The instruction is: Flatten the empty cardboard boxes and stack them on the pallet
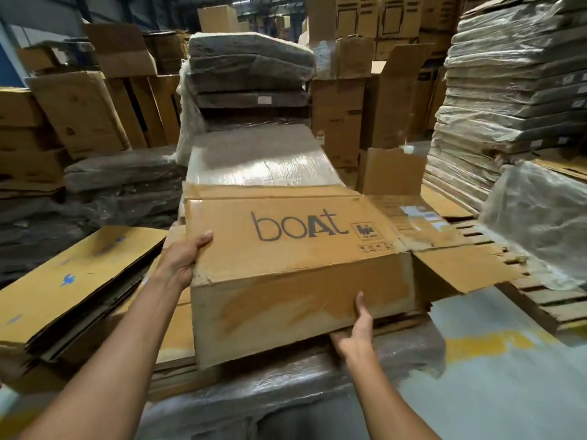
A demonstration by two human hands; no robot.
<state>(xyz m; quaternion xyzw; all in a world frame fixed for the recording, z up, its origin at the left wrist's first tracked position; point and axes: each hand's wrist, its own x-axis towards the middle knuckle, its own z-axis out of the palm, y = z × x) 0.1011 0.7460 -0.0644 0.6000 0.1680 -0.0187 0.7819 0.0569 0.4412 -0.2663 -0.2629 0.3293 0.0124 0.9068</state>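
Both hands (182, 258) (355, 331) grip boAt box (286, 249) over wrapped stack (260, 166), warehouse

The one camera sits on my head, looking forward and down from close above the cardboard box (295, 249), with my arms reaching out from the bottom edge and tall stacks far behind the box.
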